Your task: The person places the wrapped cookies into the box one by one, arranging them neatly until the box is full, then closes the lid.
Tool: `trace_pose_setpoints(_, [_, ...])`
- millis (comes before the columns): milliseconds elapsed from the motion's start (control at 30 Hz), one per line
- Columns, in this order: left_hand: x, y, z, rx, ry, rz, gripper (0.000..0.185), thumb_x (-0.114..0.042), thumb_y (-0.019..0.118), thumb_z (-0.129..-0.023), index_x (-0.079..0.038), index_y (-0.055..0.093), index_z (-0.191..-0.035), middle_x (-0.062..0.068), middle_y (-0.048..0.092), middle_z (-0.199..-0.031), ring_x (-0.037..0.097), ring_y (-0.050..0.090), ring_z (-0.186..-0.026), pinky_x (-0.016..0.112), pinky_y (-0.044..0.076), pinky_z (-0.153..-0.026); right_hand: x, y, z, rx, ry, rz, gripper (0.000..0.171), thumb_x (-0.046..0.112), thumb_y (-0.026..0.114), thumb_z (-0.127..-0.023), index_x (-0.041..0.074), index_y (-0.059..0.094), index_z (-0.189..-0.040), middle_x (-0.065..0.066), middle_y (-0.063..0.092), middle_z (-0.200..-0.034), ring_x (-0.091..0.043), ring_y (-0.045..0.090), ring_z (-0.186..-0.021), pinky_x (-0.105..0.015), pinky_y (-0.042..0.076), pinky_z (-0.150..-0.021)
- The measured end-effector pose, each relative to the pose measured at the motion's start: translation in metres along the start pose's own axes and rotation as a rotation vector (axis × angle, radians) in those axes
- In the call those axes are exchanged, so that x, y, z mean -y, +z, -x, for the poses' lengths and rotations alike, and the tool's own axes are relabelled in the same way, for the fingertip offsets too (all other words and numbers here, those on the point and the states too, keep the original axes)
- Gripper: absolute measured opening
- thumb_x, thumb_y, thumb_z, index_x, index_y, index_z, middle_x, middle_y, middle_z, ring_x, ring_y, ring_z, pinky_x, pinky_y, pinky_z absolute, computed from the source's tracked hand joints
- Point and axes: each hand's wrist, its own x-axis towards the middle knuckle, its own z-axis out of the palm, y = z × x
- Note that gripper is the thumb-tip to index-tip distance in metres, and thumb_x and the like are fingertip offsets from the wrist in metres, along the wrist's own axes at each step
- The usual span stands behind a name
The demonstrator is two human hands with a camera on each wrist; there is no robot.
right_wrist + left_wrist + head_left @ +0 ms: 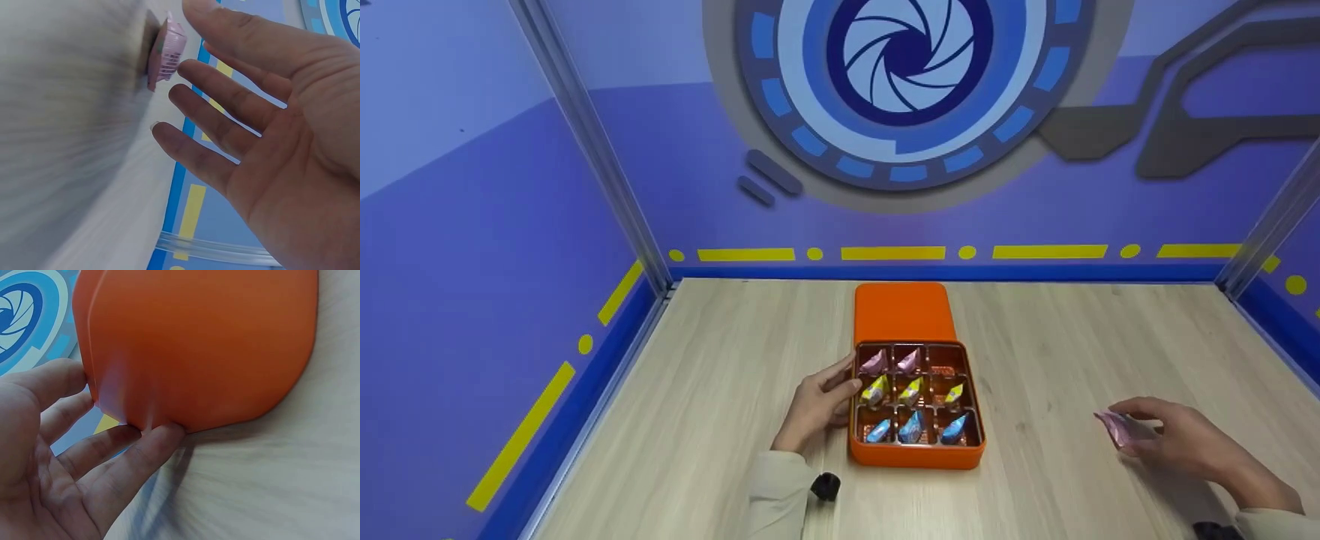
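Note:
An orange box (915,456) stands on the table with a clear divided insert. Pink wrapped sweets (909,361) lie in two back compartments, yellow ones (911,391) along the middle row and blue ones (911,427) along the front. No sweet shows in the back right compartment. My left hand (819,399) rests against the box's left side, its fingertips (171,433) touching the orange wall. Over on the right, my right hand (1181,439) has thumb and fingers spread about a pink sweet (167,49). In the right wrist view that sweet lies just beyond the fingertips, without a visible pinch.
Behind the box an orange lid (901,311) lies on the pale wooden table (720,360), against the box's back edge. Printed blue and purple panels (690,187) wall in the back and sides, with metal posts (585,127) at the corners.

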Motion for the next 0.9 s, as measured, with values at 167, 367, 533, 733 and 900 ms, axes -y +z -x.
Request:
trace_pose_setpoints(167, [0.0004,0.0009,-0.0001,-0.008,0.004,0.006,0.057,-0.025,0.073,-0.104,-0.019,0.055,-0.157,0.025,0.053,-0.153,0.024,0.073,-0.106,0.045,0.065,-0.07,-0.0006,0.0004,-0.0002,0.001,0.006,-0.013,0.052,0.011,0.09,-0.084,-0.007,0.069,-0.128,-0.024,0.069,-0.123,-0.048,0.063,-0.114,-0.06,0.057,-0.089])
trace_pose_setpoints(367, [0.0013,0.0006,-0.0013,-0.004,-0.012,0.014,0.056,-0.027,0.073,-0.104,-0.022,0.056,-0.157,0.021,0.055,-0.153,0.022,0.073,-0.105,0.04,0.065,-0.071,-0.0017,0.0024,-0.0019,-0.027,-0.006,0.014,0.046,0.011,0.089,-0.085,-0.006,0.071,-0.124,-0.017,0.072,-0.115,-0.037,0.068,-0.104,-0.042,0.059,-0.082])
trace_pose_setpoints(533, [0.0016,0.0001,-0.0014,-0.003,-0.014,0.014,0.056,-0.026,0.073,-0.104,-0.021,0.056,-0.157,0.024,0.054,-0.153,0.023,0.074,-0.103,0.041,0.065,-0.069,-0.0029,0.0057,-0.0036,-0.053,-0.005,0.017,0.041,0.013,0.088,-0.087,-0.005,0.072,-0.121,-0.012,0.072,-0.109,-0.028,0.067,-0.095,-0.032,0.056,-0.076])
trace_pose_setpoints(733, [0.0023,0.0003,-0.0021,0.004,-0.012,0.028,0.055,-0.024,0.073,-0.104,-0.019,0.056,-0.156,0.026,0.051,-0.154,0.025,0.074,-0.104,0.041,0.065,-0.068,-0.0022,0.004,-0.0079,-0.059,0.048,0.039,0.044,0.017,0.087,-0.089,-0.008,0.071,-0.121,-0.014,0.072,-0.109,-0.027,0.064,-0.094,-0.031,0.053,-0.072])
trace_pose_setpoints(900, [0.0023,-0.0008,-0.0017,0.01,-0.003,0.02,0.055,-0.025,0.073,-0.104,-0.018,0.056,-0.156,0.027,0.05,-0.156,0.026,0.074,-0.105,0.042,0.065,-0.071,-0.0041,0.002,-0.0072,-0.046,0.015,0.047,0.046,0.007,0.086,-0.087,-0.007,0.069,-0.126,-0.025,0.068,-0.122,-0.043,0.066,-0.107,-0.041,0.058,-0.081])
